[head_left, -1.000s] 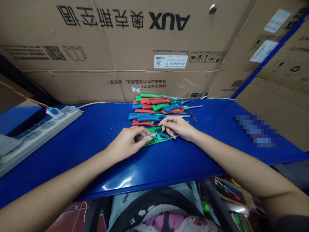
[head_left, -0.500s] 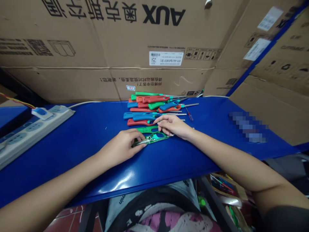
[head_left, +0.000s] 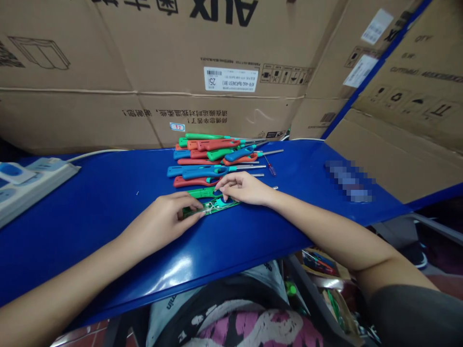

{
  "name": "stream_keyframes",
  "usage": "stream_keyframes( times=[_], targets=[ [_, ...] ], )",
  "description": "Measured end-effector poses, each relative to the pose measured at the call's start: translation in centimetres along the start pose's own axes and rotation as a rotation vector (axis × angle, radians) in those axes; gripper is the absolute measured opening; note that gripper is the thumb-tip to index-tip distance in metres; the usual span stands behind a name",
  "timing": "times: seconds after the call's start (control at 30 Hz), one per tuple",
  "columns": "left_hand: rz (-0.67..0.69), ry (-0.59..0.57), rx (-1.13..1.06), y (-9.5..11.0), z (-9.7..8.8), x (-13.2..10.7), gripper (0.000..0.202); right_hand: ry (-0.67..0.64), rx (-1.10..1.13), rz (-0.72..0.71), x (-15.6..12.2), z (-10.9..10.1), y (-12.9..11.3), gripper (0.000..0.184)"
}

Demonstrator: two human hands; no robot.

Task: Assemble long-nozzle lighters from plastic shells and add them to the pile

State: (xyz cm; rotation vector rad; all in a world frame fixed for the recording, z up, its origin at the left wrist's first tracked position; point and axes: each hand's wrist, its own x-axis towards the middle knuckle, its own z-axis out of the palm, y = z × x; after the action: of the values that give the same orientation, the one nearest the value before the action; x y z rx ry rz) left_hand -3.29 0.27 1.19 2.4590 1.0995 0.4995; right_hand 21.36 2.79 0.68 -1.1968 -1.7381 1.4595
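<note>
A green long-nosed lighter (head_left: 210, 206), lying opened on the blue table (head_left: 108, 202), rests between my two hands. My left hand (head_left: 164, 220) has its fingers curled on the lighter's left end, pinching it. My right hand (head_left: 242, 188) presses closed fingertips on its right part. A second green piece (head_left: 200, 193) lies just behind it. Behind them sits a pile of red, blue and green lighters (head_left: 213, 156) with metal nozzles pointing right.
A white power strip (head_left: 25, 180) with a cable lies at the table's left end. Large cardboard boxes (head_left: 202, 72) wall off the back and right. A small screwdriver (head_left: 270, 168) lies right of the pile. Below the table's edge, my lap and some coloured items on the floor show.
The view has swung so everything sits lower and further left. Both hands stay on the green lighter, which now lies flatter on the table.
</note>
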Motion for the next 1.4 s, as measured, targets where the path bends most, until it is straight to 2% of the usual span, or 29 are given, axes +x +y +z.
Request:
stream_keyframes(
  times=[0.13,0.27,0.5,0.73,1.1,1.4],
  targets=[
    [-0.016,0.004,-0.017,0.2,0.0,0.0,0.027,-0.043,-0.134,-0.145,-0.4,0.2,0.5,0.012],
    [-0.042,0.006,-0.05,0.2,0.3,0.1,0.024,-0.027,-0.326,-0.334,-0.9,0.7,0.9,0.013],
    [-0.04,0.017,-0.07,0.2,0.7,0.0,0.017,0.014,-0.676,-0.498,-1.7,1.0,0.3,0.01],
    [-0.031,0.02,-0.05,0.7,0.5,-0.1,0.013,0.029,-0.812,-0.496,-2.0,1.3,0.2,0.01],
    [-0.049,0.034,-0.036,0.7,0.7,-0.1,0.011,0.047,-0.81,-0.49,-1.6,1.5,0.6,0.008],
    [-0.039,0.046,-0.007,0.9,0.7,-0.2,0.013,0.091,-0.733,-0.43,-1.1,1.8,0.8,0.005]
  ],
)
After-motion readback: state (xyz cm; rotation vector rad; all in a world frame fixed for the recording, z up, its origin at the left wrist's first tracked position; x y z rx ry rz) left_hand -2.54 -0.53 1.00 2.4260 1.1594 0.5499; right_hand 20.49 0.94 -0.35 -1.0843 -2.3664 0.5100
